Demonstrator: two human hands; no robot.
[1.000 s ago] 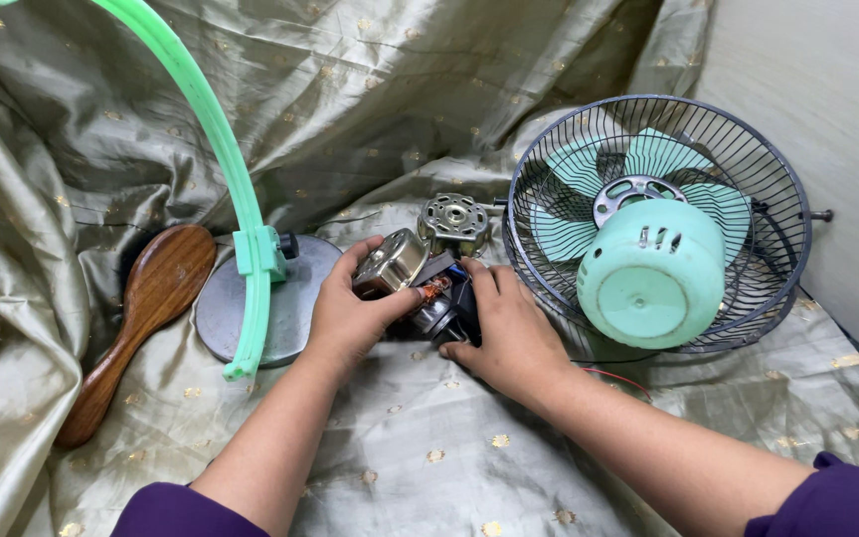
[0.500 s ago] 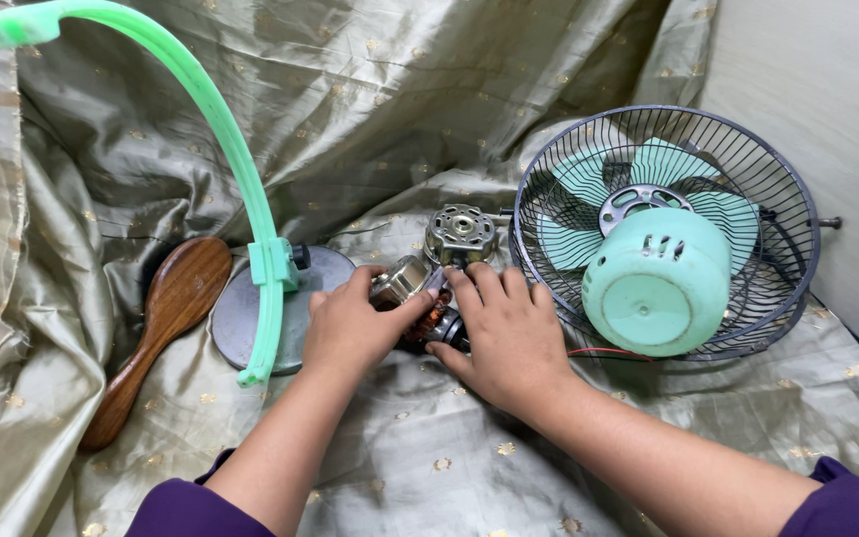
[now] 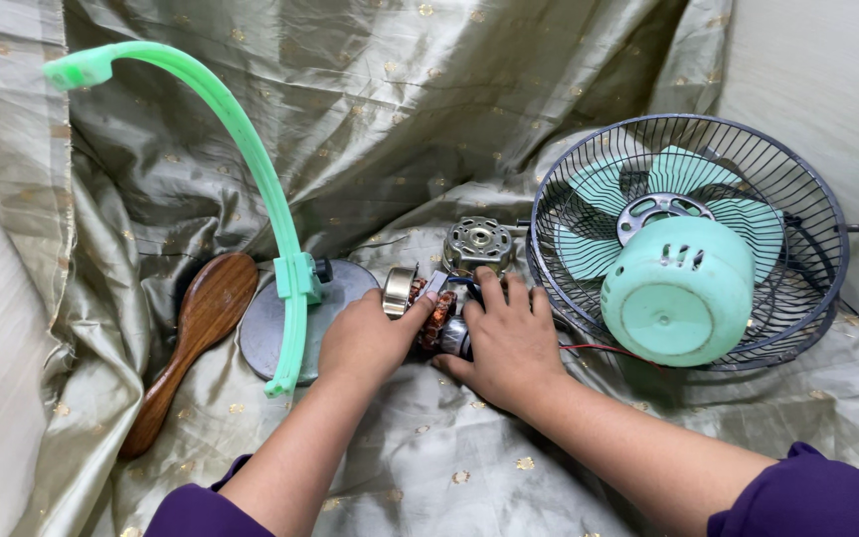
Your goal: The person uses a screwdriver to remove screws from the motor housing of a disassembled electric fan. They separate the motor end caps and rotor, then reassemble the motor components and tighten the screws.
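Only the head view here, looking down at a workbench draped in olive-gold cloth [image 3: 429,467].

Both hands are on a small fan motor [image 3: 431,316] in the middle of the cloth. You can see copper windings and a shiny metal end shell between the fingers. The left hand [image 3: 370,338] is wrapped around the left side of the motor, and the right hand [image 3: 509,343] lies over its right side with fingers curled down on it. So both are closed on the motor, no loose grip as far as I can tell.

Just beyond the hands lies a separate round motor end cover [image 3: 477,244] with holes in it, sitting on the cloth. To the right the wire fan guard [image 3: 807,214] leans with the pale green blades and the mint green rear housing [image 3: 678,298] in front. A thin red wire [image 3: 613,350] runs from the motor toward it.

Left of the hands: a curved green plastic arm [image 3: 251,149] clipped at a round grey metal base [image 3: 262,333], and further left a wooden brush [image 3: 196,338].

Progress-wise I'd say the fan is well stripped down: motor out, cover off, guard aside. The motor itself looks only partly opened.
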